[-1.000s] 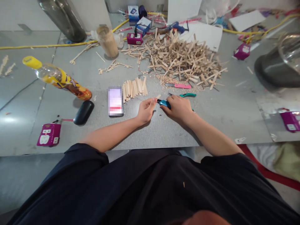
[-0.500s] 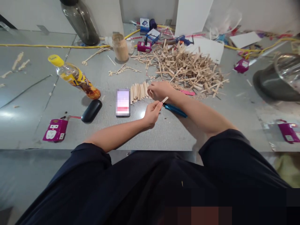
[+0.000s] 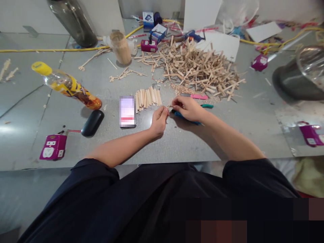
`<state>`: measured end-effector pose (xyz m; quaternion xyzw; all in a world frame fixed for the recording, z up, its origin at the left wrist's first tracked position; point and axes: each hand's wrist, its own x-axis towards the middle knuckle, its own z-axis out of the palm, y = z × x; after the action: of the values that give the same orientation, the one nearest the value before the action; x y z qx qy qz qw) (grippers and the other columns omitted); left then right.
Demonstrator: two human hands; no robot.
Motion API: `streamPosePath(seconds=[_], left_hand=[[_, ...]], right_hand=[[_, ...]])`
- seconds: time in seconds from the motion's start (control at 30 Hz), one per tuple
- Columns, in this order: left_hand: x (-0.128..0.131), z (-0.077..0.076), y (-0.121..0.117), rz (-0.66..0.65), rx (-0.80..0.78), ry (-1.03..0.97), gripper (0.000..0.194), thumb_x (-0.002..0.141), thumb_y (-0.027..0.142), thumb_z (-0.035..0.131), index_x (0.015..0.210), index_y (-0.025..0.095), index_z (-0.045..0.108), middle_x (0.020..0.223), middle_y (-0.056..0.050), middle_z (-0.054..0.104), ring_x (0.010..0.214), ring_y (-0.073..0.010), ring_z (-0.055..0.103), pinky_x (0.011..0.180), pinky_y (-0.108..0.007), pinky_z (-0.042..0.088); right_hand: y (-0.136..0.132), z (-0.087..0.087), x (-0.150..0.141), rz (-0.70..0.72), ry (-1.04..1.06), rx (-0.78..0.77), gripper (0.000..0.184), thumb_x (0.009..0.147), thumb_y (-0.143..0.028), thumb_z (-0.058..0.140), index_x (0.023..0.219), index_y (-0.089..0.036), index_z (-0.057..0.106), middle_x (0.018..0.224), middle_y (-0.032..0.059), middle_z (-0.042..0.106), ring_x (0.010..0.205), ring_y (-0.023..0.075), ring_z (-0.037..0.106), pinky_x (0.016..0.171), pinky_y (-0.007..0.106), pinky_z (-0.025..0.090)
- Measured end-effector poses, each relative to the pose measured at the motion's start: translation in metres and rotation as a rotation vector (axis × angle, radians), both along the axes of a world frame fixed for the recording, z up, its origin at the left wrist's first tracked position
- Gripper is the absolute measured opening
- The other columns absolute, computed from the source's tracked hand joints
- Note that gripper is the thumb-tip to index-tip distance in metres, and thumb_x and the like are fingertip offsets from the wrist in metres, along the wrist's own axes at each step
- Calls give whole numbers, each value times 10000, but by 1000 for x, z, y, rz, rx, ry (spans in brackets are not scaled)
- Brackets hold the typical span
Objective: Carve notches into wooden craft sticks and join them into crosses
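At front middle of grey tabletop (image 3: 141, 145), small wooden stick (image 3: 169, 107) is pinched narrowly between thumb and fingers of left hand (image 3: 160, 121). Stick's other end is met by fingertips of right hand (image 3: 186, 107), closely bunched; whether firmly gripped there cannot be told. Blue-handled tool (image 3: 188, 119) is partly hidden beneath right hand. Row of flat sticks (image 3: 148, 98) is laid beside smartphone (image 3: 127, 111). Pink-handled knife (image 3: 198, 97) is placed near large stick pile (image 3: 199, 67), beyond right hand.
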<state>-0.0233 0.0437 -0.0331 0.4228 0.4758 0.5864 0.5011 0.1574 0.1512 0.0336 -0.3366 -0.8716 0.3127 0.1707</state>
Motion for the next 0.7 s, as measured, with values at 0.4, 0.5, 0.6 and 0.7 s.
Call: streamPosePath(seconds=[0.4,0.5,0.6,0.7], left_hand=[[-7,14,-6,-246,24,14,818,1018,980,649,683,252,483,616,41,402,562,-116,317,549,-321,245],[-8,15,-5,-302,26,27,814,1027,964,660,680,250,482,615,35,414,576,-120,327,565,-325,266],[-9,15,-5,-342,29,48,814,1043,949,665,678,246,479,609,40,406,581,-119,309,583,-328,279],[-9,15,-4,-349,28,79,809,1046,954,658,692,248,486,612,43,409,593,-123,301,594,-333,279]], right_hand=[[-41,-18,16,-125,335,-242,187,1063,-448,695,1021,-266,680,944,50,752,870,244,659,845,432,538],[-45,-22,18,-144,361,-271,177,1055,-440,713,1014,-270,684,956,47,758,876,244,665,865,440,548],[-48,-25,18,-156,371,-280,168,1050,-435,719,1020,-272,690,949,42,746,889,249,668,885,447,553],[-51,-24,17,-164,374,-280,169,1046,-443,712,1033,-276,686,960,45,748,904,255,676,906,456,566]])
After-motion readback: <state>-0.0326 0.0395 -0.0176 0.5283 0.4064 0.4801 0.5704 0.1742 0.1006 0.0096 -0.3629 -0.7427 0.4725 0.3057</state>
